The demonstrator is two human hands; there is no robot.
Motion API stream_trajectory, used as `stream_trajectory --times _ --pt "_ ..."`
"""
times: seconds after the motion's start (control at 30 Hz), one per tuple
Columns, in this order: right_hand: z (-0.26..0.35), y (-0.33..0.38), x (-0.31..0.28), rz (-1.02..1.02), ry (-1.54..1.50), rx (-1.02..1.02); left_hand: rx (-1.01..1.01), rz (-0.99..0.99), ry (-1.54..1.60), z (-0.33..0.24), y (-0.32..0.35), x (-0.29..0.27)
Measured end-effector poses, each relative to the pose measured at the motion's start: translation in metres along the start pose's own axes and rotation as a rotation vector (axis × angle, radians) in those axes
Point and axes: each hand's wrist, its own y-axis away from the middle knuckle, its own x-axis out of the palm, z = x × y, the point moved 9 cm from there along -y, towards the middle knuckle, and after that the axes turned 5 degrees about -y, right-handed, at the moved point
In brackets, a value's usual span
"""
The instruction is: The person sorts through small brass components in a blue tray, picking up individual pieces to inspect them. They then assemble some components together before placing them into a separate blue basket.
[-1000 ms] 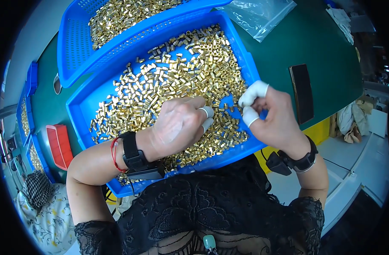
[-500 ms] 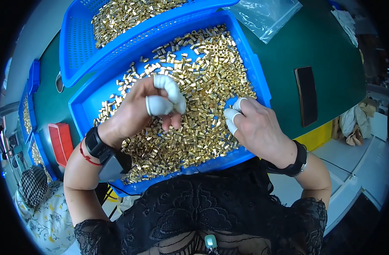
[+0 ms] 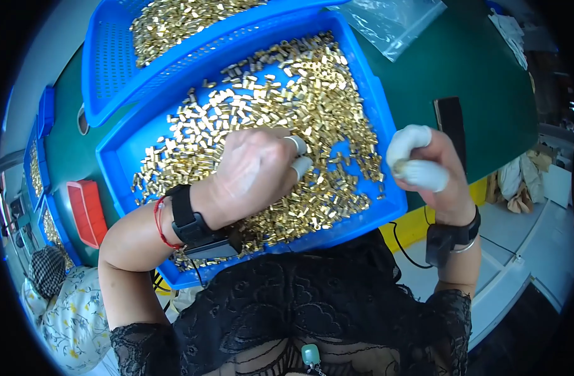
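A large blue tray point(image 3: 121, 141) holds a spread of small brass fittings point(image 3: 324, 88). My left hand point(image 3: 252, 169) is over the middle of the pile, back up, its fingers curled and white covers on two fingertips. What those fingers hold, if anything, is hidden. Beyond the tray's right rim, my right hand point(image 3: 434, 166) is raised with white-covered thumb and finger closed around a small brass piece, of which only a bit shows.
A blue perforated basket point(image 3: 114, 69) of brass pieces overlaps the tray's far side. Right of it lie a clear plastic bag point(image 3: 393, 25) and a dark phone point(image 3: 450, 119). A red bin point(image 3: 86, 213) stands left on the green table point(image 3: 500, 94). A person point(image 3: 73, 313) is at lower left.
My left hand has turned over and moved right and down onto the pile. The right hand has lifted off the fittings and moved right past the tray's rim, turning its fingertips up.
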Motion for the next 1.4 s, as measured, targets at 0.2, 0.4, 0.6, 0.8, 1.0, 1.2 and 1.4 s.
stream_trajectory --times 0.2,0.4,0.6,0.8,1.0,1.2,1.4 --pt "-0.009 0.018 -0.016 -0.061 0.169 0.008 -0.022 0.055 0.013 0.007 -0.004 0.006" --pt "-0.004 0.038 0.025 -0.049 1.138 -0.368 -0.308 0.298 0.610 0.021 0.003 0.009" --pt "-0.008 0.041 0.034 -0.045 1.319 -0.402 -0.500 0.550 1.218 -0.003 0.004 0.036" --pt "-0.010 0.044 0.035 -0.081 1.330 -0.459 -0.048 0.495 0.464 -0.050 -0.010 0.046" --pt "-0.010 0.044 0.030 -0.133 1.304 -0.472 0.250 0.410 0.054 -0.067 -0.021 0.057" --pt "-0.012 0.040 0.031 -0.187 1.320 -0.489 0.264 0.446 -0.012 -0.066 -0.023 0.066" --pt "0.004 0.040 0.008 -0.083 0.720 -0.250 0.003 0.386 0.688 -0.042 -0.018 0.036"
